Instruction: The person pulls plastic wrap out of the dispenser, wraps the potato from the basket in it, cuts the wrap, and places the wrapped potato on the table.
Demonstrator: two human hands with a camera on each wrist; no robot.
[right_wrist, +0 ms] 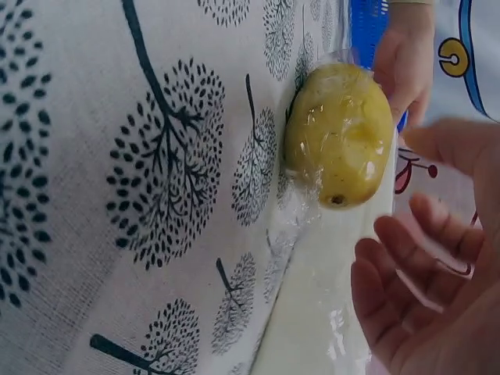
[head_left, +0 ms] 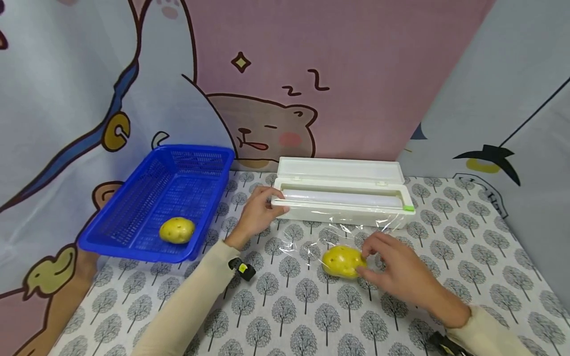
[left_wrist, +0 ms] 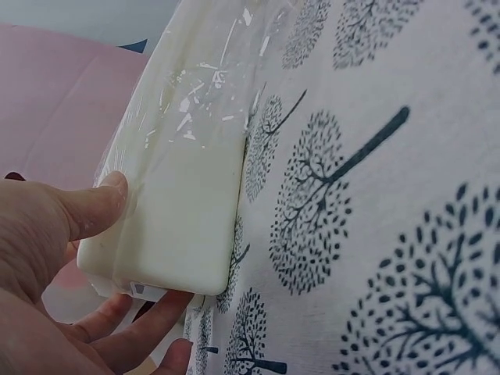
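My left hand (head_left: 258,210) grips the left end of a white cling film dispenser box (head_left: 338,213); in the left wrist view the thumb (left_wrist: 101,207) presses its front and the fingers curl round its end. The lid is raised and a roll of film (head_left: 343,198) lies inside. Clear cling film (head_left: 294,242) runs from the box towards me to a yellow potato (head_left: 343,261), which looks covered by it. Beside the potato's right side is my right hand (head_left: 396,267). In the right wrist view its fingers (right_wrist: 391,273) are spread and relaxed, not closed round the potato (right_wrist: 340,137).
A blue plastic basket (head_left: 207,217) stands at the left with another potato (head_left: 177,230) in it. Behind the table, a printed curtain (head_left: 356,89) hangs close to the box. A tree-patterned cloth (head_left: 285,316) covers the table.
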